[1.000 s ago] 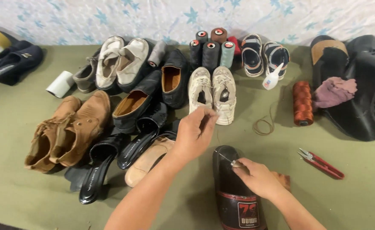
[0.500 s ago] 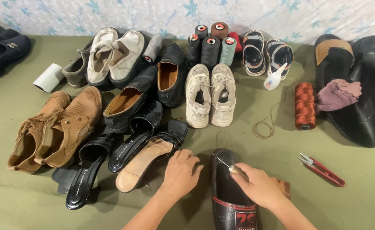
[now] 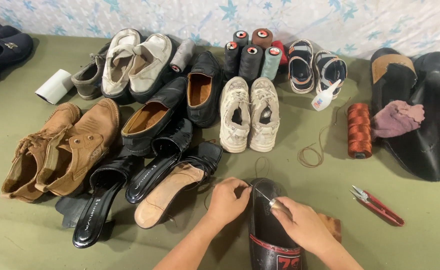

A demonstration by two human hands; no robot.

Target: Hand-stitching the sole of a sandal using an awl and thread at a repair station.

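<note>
Nearest to you, the black slipper [image 3: 267, 235] lies on the green cloth [image 3: 10, 240] at the bottom middle, its toe pointing away from you. Your right hand [image 3: 302, 226] rests on the slipper and is closed around a sewing awl [image 3: 266, 197], whose thin metal point reaches toward the toe edge. Your left hand [image 3: 228, 200] is at the left rim of the toe, fingers curled and pressed together; it seems to pinch a thin thread [image 3: 261, 167] there, but this is too fine to tell surely. A small wooden block [image 3: 331, 226] shows just beside your right hand.

To the right lie red snips [image 3: 377, 205]. Left of your left hand are black heeled sandals [image 3: 145, 190] and tan boots [image 3: 60, 147]. Further away stand white sneakers [image 3: 249, 120], an orange thread spool [image 3: 359, 130] and a small glue bottle [image 3: 325, 96]. Farthest, near the wall, thread cones [image 3: 252, 55] stand together.
</note>
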